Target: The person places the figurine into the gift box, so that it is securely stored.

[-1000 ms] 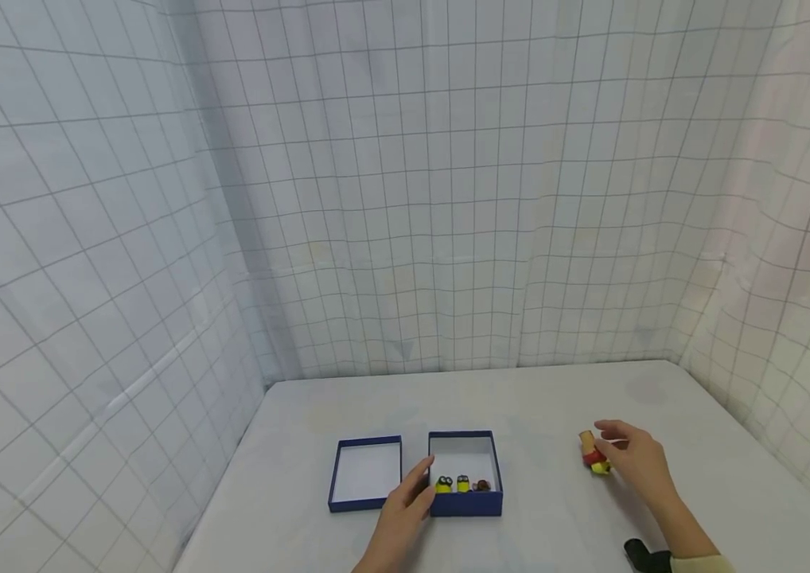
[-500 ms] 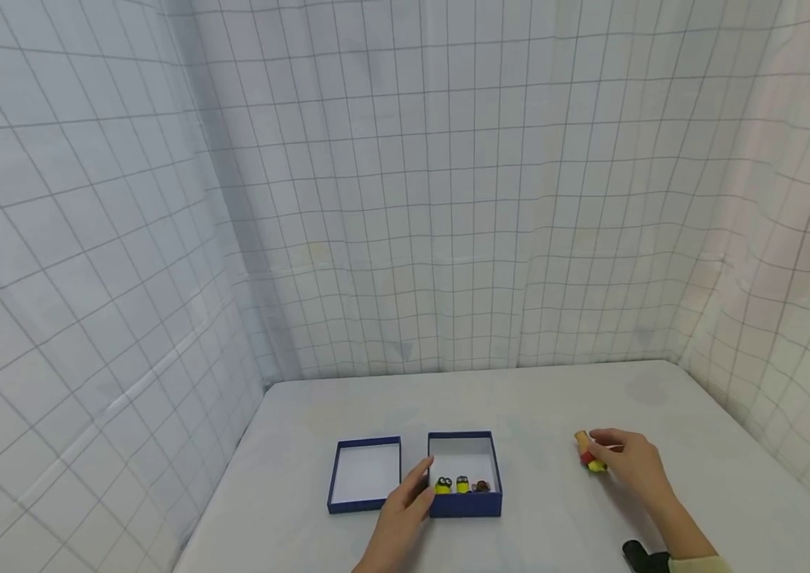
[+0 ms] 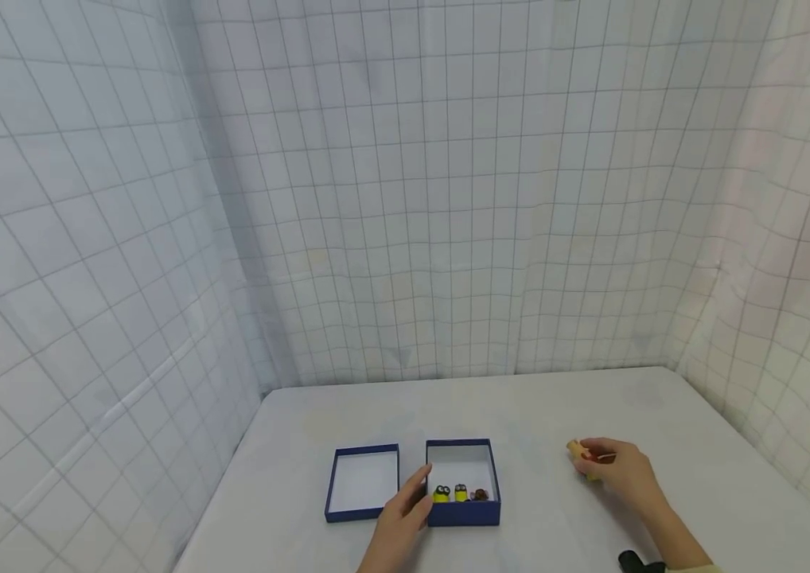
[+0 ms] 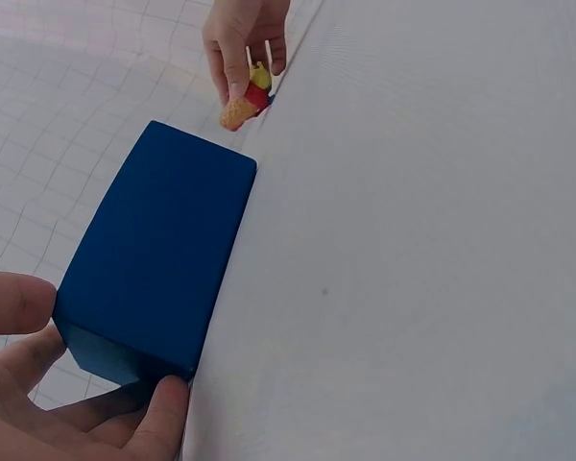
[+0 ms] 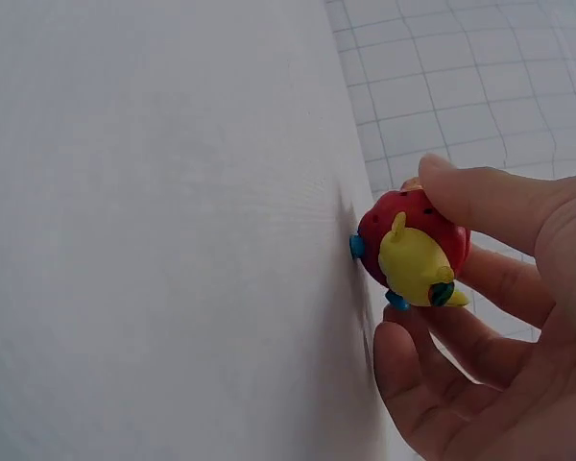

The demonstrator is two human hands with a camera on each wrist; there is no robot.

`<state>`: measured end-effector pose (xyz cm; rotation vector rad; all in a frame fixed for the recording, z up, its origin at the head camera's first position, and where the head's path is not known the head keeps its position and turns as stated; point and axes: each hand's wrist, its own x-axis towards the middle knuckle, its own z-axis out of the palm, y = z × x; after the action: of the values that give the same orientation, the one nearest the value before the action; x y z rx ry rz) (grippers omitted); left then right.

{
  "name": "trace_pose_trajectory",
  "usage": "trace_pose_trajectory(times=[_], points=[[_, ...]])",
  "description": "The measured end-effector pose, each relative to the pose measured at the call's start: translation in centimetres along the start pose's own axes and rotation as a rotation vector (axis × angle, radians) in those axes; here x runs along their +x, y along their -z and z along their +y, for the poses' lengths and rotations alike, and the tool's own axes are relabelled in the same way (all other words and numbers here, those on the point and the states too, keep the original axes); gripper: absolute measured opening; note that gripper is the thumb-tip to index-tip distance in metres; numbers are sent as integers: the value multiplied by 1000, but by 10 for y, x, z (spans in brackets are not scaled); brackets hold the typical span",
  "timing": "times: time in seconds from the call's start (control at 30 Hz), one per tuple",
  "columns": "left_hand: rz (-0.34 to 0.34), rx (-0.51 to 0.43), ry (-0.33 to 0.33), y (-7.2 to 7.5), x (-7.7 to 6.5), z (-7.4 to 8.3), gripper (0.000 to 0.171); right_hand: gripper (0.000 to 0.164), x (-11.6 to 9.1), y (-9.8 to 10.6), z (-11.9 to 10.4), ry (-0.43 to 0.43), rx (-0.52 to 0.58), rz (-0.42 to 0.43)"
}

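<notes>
My right hand (image 3: 623, 476) pinches a small toy figure (image 5: 413, 245) between thumb and fingers, low over the table at the right. The toy has a red body with dark spots, a yellow front, blue feet and a tan end. In the left wrist view that tan end of the toy (image 4: 238, 113) points down toward the box. My left hand (image 3: 399, 519) lies along the left side of a blue box (image 3: 464, 516), its thumb and fingertips touching the wall and corners. Two yellow figures (image 3: 441, 494) with dark-rimmed eyes and a brown piece (image 3: 480, 495) sit inside by the front wall.
Left of the box lies a shallow blue-rimmed lid (image 3: 362, 516) with its white inside facing up. White gridded cloth (image 3: 405, 239) hangs behind and at both sides of the white table (image 3: 534, 406). A black object (image 3: 632, 562) shows at my right wrist.
My right hand has moved slightly left with the toy, and the toy has turned so its tan end points more to the left. My left hand stays at the box. The view has tilted slightly.
</notes>
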<state>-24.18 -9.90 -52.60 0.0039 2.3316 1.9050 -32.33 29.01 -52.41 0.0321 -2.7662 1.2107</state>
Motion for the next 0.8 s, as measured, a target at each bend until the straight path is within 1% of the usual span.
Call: trace_pose_trajectory(times=[0.13, 0.23, 0.4, 0.53, 0.63, 0.8], points=[[7, 10, 4, 0, 2, -2, 50, 55, -1, -4, 1, 37, 7, -4], [5, 11, 2, 0, 3, -2, 50, 51, -1, -6, 0, 58, 14, -10], [10, 10, 9, -1, 4, 0, 50, 42, -1, -7, -4, 83, 45, -55], [13, 10, 12, -1, 3, 0, 49, 40, -2, -8, -8, 73, 71, -97], [10, 18, 11, -1, 2, 0, 49, 42, -4, -9, -9, 71, 74, -119], [9, 19, 3, 0, 2, -1, 50, 53, -4, -11, -10, 74, 48, -114]])
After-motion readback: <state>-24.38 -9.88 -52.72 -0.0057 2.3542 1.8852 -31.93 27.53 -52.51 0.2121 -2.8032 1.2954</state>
